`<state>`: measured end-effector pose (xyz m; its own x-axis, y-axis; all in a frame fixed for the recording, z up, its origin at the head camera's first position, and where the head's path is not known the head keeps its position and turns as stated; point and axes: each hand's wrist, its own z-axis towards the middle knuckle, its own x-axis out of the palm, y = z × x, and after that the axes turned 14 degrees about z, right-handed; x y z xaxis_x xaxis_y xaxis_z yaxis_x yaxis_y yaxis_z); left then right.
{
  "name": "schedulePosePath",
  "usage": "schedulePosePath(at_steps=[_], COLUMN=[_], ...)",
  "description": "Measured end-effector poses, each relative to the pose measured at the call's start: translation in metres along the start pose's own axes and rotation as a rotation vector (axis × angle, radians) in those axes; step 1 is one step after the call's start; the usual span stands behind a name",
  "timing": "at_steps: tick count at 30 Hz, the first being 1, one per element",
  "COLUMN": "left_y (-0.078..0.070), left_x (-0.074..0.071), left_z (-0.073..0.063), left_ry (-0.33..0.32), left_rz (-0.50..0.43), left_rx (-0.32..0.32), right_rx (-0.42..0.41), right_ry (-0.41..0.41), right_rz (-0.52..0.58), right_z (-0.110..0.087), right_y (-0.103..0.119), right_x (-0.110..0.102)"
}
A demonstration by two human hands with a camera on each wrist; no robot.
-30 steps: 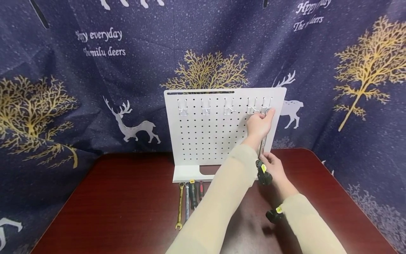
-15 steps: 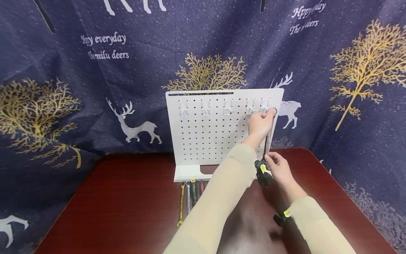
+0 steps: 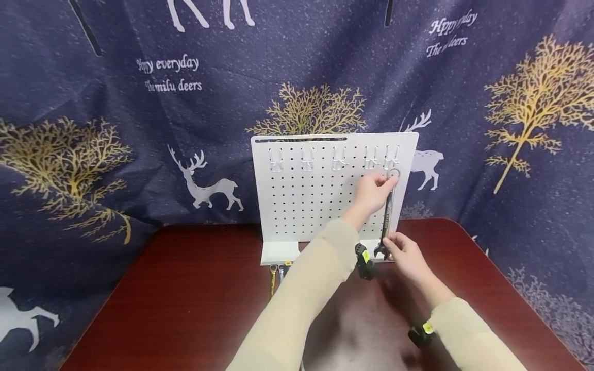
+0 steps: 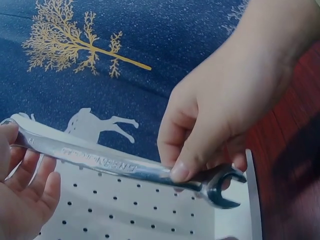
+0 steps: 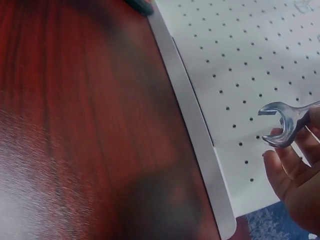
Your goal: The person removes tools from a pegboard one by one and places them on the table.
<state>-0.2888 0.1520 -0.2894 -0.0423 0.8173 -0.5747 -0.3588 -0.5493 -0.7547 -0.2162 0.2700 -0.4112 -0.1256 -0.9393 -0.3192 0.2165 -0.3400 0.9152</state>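
Both hands hold a silver combination wrench [image 3: 387, 219], steeply upright in front of the white pegboard [image 3: 301, 206]. My left hand [image 3: 371, 193] grips its ring end, which sits just under the rightmost wire hook [image 3: 391, 158] in the head view. With thumb and fingers, my right hand [image 3: 408, 256] pinches the shank near the open end, low by the board's base. The left wrist view shows the wrench [image 4: 115, 164] lengthwise between the left hand [image 4: 30, 200] and right hand [image 4: 220, 110]. In the right wrist view, the open end [image 5: 285, 125] points away from the right hand [image 5: 300, 187].
Several wire hooks [image 3: 307, 159] line the pegboard's upper part. A gold wrench [image 3: 273, 281], a silver wrench [image 3: 281, 273] and a yellow-capped tool [image 3: 287, 264] lie on the red-brown table [image 3: 195, 299], partly hidden by the left sleeve. A patterned cloth [image 3: 223, 103] hangs behind.
The wrench first shifted right toward the board's edge, then came down, so its ring end went from hook height to below the hook. Both hands moved with it, and its open end came into view.
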Motion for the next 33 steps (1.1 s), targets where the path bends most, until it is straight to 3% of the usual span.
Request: schedulePosePath(at_steps=[9, 19, 26, 33], left_y=[0.021, 0.049, 0.069, 0.087], left_x=[-0.021, -0.046, -0.057, -0.066], left_z=[-0.015, -0.031, -0.04, -0.052], left_ry=[0.095, 0.151, 0.19, 0.222], left_rz=[-0.046, -0.042, -0.067, -0.083], left_rx=[0.013, 0.057, -0.024, -0.058], right_rx=[-0.035, 0.0, 0.043, 0.07], right_ry=[0.089, 0.226, 0.304, 0.371], right_rz=[0.059, 0.122, 0.17, 0.212], right_z=[-0.012, -0.022, -0.027, -0.033], right_y=[0.004, 0.008, 0.01, 0.009], right_x=[0.017, 0.038, 0.055, 0.073])
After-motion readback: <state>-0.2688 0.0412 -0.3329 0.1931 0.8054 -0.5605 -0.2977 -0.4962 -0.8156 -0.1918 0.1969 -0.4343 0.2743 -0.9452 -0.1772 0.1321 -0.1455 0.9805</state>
